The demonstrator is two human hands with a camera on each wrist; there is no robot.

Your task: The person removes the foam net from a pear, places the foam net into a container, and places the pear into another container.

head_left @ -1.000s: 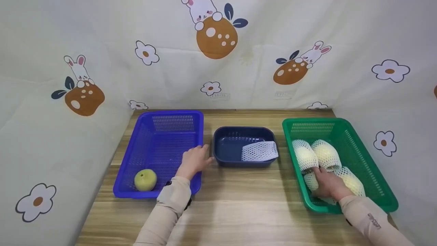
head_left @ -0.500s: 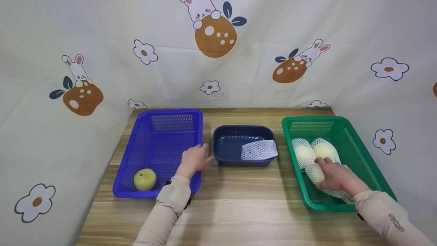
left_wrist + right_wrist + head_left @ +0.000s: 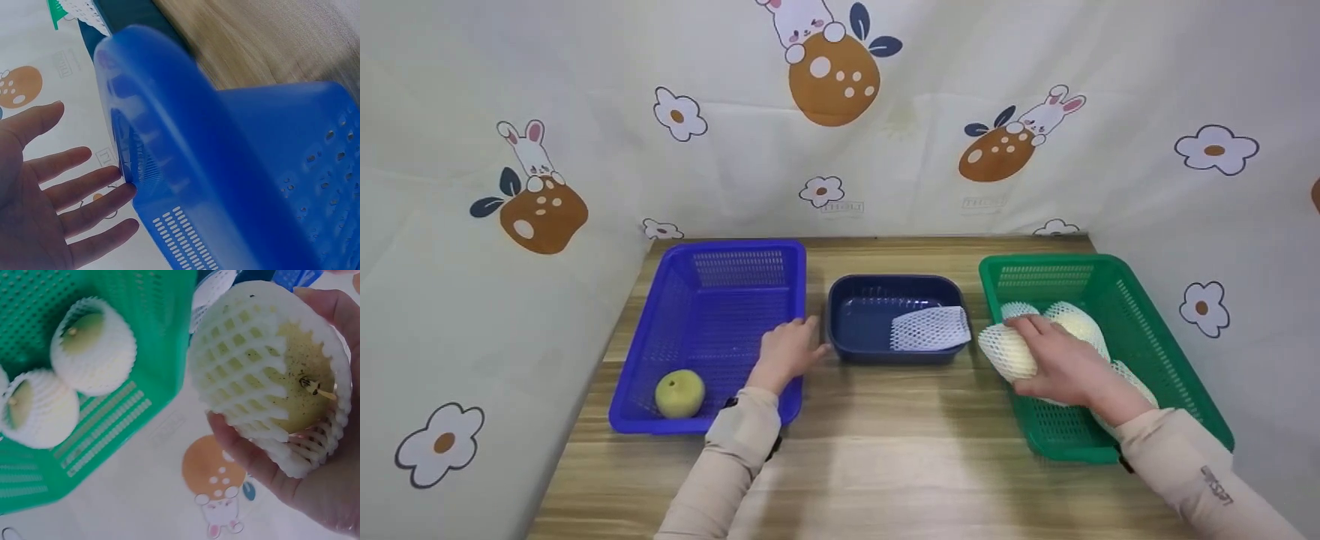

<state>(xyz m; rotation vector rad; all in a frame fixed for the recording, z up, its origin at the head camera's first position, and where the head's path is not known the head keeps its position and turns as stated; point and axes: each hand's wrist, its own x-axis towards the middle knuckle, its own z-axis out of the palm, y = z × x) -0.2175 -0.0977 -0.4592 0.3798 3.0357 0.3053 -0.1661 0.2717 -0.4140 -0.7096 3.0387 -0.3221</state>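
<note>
My right hand (image 3: 1065, 364) grips a yellow-green pear (image 3: 1006, 352) in a white foam net, above the left rim of the green basket (image 3: 1177, 360). In the right wrist view, thumb and fingers wrap the netted pear (image 3: 242, 374), and its stem shows at the net's open end. More netted pears (image 3: 1076, 330) lie in the green basket, partly behind the hand. My left hand (image 3: 789, 351) hovers by the right rim of the blue basket (image 3: 802, 277), fingers spread and holding nothing. A bare pear (image 3: 679, 394) sits in the blue basket's near left corner.
Between the baskets stands a dark blue tub (image 3: 862, 356) with an empty foam net (image 3: 931, 330) lying in it at the right. Wood-grain table (image 3: 900, 465) stretches in front. A printed cloth (image 3: 915, 165) hangs behind and at both sides.
My right hand has taken one netted pear from among the others in the green basket and raised it up and left to the rim. The left hand has stayed in place.
</note>
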